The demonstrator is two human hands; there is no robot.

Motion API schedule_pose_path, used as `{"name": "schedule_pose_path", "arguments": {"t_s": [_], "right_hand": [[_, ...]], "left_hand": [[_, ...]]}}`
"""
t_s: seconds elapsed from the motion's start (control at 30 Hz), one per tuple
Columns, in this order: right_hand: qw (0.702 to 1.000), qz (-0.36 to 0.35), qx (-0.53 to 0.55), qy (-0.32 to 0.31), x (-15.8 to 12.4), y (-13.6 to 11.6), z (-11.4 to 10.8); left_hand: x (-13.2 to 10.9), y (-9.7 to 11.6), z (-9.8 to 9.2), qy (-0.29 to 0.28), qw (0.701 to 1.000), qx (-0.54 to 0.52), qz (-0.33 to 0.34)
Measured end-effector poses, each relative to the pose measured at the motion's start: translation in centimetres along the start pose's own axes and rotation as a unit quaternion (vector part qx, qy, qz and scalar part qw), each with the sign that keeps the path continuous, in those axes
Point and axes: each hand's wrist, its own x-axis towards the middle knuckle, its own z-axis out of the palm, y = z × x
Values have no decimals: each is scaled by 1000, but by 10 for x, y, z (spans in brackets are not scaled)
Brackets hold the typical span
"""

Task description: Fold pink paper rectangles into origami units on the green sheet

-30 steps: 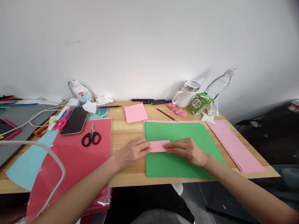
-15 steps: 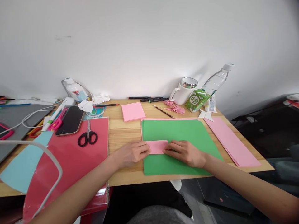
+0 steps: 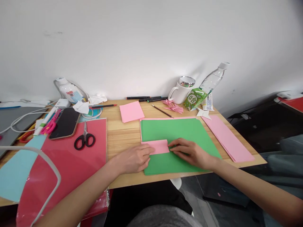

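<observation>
Pressing the pink slip flat on the green sheet near the desk's front, with left hand and right hand both open, fingertips pinning its ends, gripping nothing. Seemingly creasing a fold; next calls for keeping the edges aligned under firm sliding pressure.

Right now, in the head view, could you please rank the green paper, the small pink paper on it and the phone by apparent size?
1. green paper
2. phone
3. small pink paper
</observation>
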Motion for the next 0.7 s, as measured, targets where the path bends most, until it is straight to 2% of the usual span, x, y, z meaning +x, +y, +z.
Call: {"name": "schedule_pose_path", "arguments": {"t_s": [0.1,0.2,0.37,0.43,0.7], "right_hand": [[997,41,13,70,6,4,1],[994,25,-27,104,16,-1,7],[992,-28,-118,29,29,-27,25],[985,-38,-164,26,33,-36,32],[946,-23,-321,-50,46,-43,46]], "left_hand": [[1,-2,1,1,1000,-5,4],[1,-2,0,-8,1000,-1,5],[1,-2,0,-3,1000,15,20],[2,-2,0,5,1000,-4,20],[4,1,-4,14,995,-86,-38]]}}
